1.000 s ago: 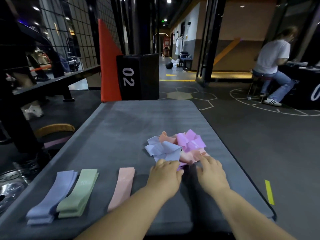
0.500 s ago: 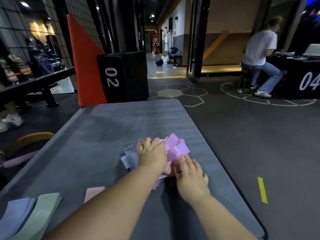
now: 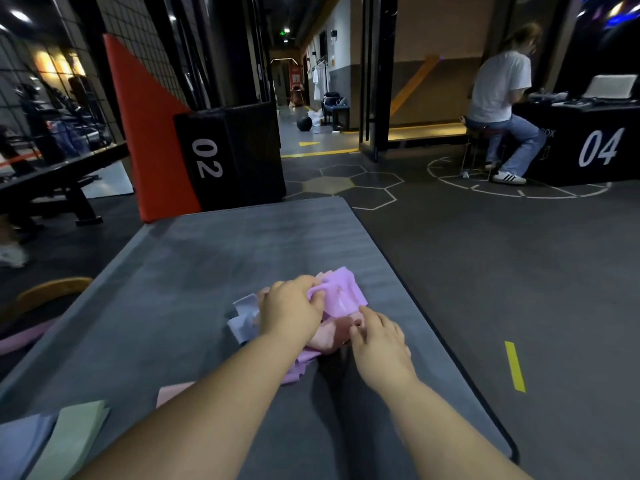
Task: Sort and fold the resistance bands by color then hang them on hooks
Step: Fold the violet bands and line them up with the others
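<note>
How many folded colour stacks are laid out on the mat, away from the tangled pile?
3, along the mat's near left: a lavender stack at the frame edge, a green stack beside it, a pink stack partly behind the left forearm. Others may be hidden.

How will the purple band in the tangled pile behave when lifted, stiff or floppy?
Probably floppy: the purple band bunches and creases where the left hand grips it. Likely light, since it looks thin. It may drag neighbours along, being tangled with the pink band.
</note>
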{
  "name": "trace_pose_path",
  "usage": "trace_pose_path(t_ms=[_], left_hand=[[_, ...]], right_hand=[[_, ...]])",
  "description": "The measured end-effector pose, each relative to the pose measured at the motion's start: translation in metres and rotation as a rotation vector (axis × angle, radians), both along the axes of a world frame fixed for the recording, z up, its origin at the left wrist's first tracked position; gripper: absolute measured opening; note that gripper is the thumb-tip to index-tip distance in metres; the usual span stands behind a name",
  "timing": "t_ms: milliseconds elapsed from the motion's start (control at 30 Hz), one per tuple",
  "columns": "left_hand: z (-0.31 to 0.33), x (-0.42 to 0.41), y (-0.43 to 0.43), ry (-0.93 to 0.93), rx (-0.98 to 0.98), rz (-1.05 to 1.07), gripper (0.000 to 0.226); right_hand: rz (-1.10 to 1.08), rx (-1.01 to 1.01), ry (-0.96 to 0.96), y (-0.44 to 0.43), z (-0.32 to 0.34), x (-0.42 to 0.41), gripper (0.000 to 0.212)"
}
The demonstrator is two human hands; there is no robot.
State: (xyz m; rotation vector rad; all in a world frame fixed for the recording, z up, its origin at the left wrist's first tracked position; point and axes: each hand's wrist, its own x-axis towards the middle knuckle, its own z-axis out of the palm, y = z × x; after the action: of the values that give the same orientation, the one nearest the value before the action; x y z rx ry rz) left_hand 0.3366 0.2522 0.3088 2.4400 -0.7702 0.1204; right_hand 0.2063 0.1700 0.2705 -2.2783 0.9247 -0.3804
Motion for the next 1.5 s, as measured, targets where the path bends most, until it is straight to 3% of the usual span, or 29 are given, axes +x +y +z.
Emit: trace_pose_path(t_ms=[67,200,400,567,700,800,900,1067,1233,1400,1500], left_hand=[[0.005,-0.016,0.012,0.082,-0.127,-0.086,0.011],[0.009,-0.055,0.049,0.278,-0.265,-0.157,0.023],[-0.001,-0.087,0.115,0.361,-0.183,-0.189,0.018],[-0.01,-0.106,0.153,0.447,-0.229,-0.173,0.016],[-0.024,-0.11,0.173,0.426,-0.097,-0.14,0.01],[-0.033,-0.109,0.184,0.384,0.002,-0.093,0.007],[-0.038,-0.104,0.194,0.329,0.095,-0.082,0.01],[-0.043,-0.096,0.202,0.254,0.222,-0.15,0.016],[-0.042,-0.091,0.199,0.238,0.207,-0.225,0.036],[-0.042,-0.082,0.201,0.277,0.154,-0.259,0.028],[-0.042,-0.077,0.203,0.315,0.102,-0.25,0.026]], right_hand=[[-0.042,0.034,-0.03,-0.003,0.003,-0.004,0.04],[-0.095,0.082,-0.053,-0.01,0.007,-0.014,0.046],[0.002,0.044,0.004,-0.006,0.006,-0.031,0.046],[0.137,-0.06,0.046,0.007,0.003,-0.044,0.052],[0.21,-0.168,0.131,0.019,0.001,-0.049,0.055],[0.237,-0.235,0.167,0.024,0.0,-0.052,0.045],[0.258,-0.244,0.185,0.027,-0.002,-0.056,0.037],[0.222,-0.2,0.155,0.024,-0.006,-0.06,0.043],[0.077,-0.048,0.043,0.024,-0.005,-0.052,0.049],[0.002,0.042,0.038,0.027,-0.008,-0.036,0.051],[-0.034,0.019,0.041,0.026,-0.008,-0.029,0.039]])
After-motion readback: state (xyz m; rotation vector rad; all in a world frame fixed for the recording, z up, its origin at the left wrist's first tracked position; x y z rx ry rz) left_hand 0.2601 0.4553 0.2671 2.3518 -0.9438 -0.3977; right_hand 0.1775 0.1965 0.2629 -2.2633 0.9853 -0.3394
